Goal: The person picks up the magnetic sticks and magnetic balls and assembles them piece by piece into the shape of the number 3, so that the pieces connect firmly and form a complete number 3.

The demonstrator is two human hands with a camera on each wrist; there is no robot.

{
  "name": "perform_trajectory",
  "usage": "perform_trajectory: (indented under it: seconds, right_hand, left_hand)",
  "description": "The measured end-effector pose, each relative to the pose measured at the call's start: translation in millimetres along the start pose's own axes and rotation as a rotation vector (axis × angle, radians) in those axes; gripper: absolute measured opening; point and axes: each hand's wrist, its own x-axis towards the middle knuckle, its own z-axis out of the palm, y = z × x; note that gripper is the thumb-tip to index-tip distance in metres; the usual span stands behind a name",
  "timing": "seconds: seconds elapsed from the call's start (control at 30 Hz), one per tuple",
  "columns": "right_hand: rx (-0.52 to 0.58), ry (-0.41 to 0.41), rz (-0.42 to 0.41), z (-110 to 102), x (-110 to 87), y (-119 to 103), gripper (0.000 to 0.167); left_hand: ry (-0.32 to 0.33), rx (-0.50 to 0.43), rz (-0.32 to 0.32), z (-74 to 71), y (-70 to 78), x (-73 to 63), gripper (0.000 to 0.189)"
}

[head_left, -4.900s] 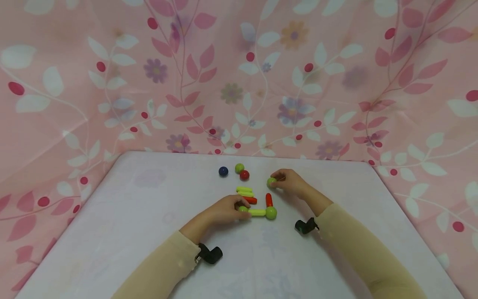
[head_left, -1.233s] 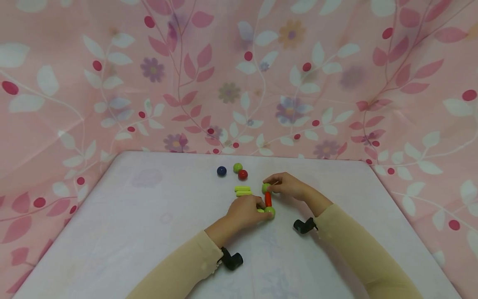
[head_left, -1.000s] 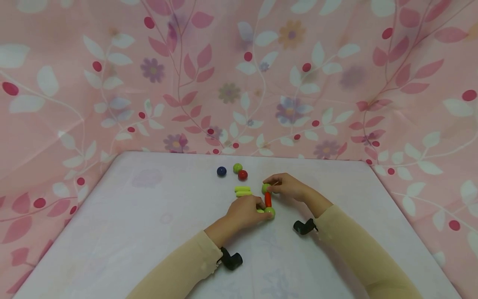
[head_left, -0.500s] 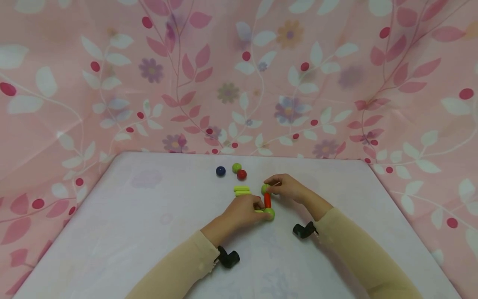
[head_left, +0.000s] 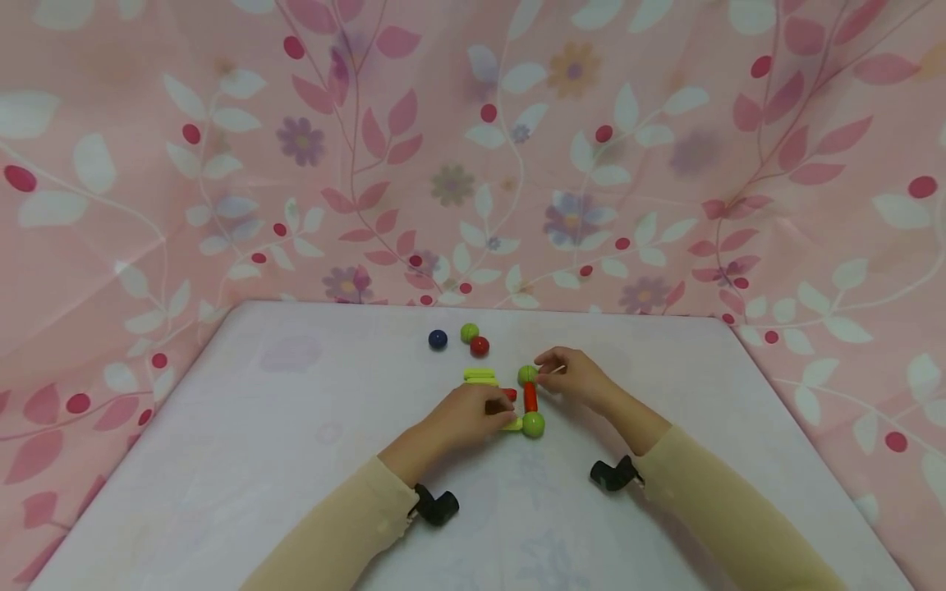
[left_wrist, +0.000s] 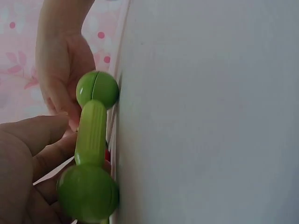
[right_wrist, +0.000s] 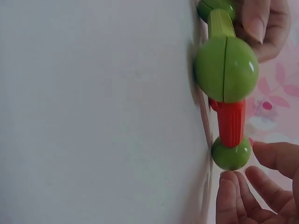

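Note:
Green balls and toy rods form an L on the table. In the head view, a red rod point(head_left: 530, 397) joins the front green ball point(head_left: 534, 424) to the back green ball point(head_left: 527, 375). A yellow-green rod point(left_wrist: 91, 133) runs left from the front ball to another green ball point(left_wrist: 88, 193), hidden behind my left hand in the head view. My left hand point(head_left: 466, 417) lies loosely beside that rod, thumb and fingers apart. My right hand point(head_left: 580, 377) hovers right of the back ball, its fingers point(right_wrist: 275, 158) loosely spread around it with a small gap.
Behind the left hand lie yellow-green rods point(head_left: 479, 374) and a loose red rod point(head_left: 510, 394). Farther back sit a dark blue ball point(head_left: 438, 339), a green ball point(head_left: 469, 332) and a red ball point(head_left: 479, 345). A floral curtain point(head_left: 458, 164) rises behind the table.
The right hand brought a green ball to the red rod's back end, then let go and drew off right. The left hand moved right to the front ball, then back left off it.

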Motion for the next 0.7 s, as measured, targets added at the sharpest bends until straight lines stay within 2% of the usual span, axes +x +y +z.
perform_trajectory:
  seconds: [0.3, 0.5, 0.7]
  right_hand:
    - [-0.029, 0.043, 0.009, 8, -14.6, -4, 0.018]
    - [-0.030, 0.026, 0.030, 13, -21.6, -6, 0.018]
    - [0.002, 0.020, 0.065, 18, -26.3, -6, 0.019]
  left_hand:
    - [0.114, 0.004, 0.011, -13.7, -8.3, 8.0, 0.009]
    - [0.115, 0.001, 0.002, -15.0, -14.5, 11.5, 0.009]
    - [0.103, 0.006, -0.008, -16.1, -13.1, 13.9, 0.010]
